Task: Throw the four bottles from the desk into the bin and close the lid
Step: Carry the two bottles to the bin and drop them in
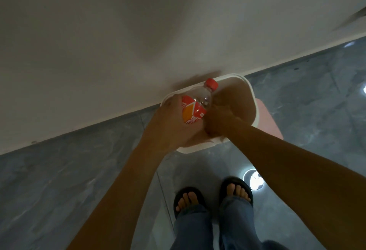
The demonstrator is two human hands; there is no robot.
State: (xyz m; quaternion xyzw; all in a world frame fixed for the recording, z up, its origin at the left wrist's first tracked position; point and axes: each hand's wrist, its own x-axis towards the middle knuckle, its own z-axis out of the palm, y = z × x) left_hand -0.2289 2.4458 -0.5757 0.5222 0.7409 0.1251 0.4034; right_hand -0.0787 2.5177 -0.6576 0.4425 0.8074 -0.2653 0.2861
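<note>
Where grey marbled floor meets white wall, the bin stands open; left hand clamps the bottle above it, right hand fisted alongside.

No text can be read with certainty: the red and orange label on the clear bottle, which is above the bin, carries white lettering, but it is too blurred and half hidden to make out

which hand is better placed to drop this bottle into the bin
Left. The left hand grips the bottle directly above the open bin; the right hand is a closed fist beside it, apparently holding nothing.
</note>
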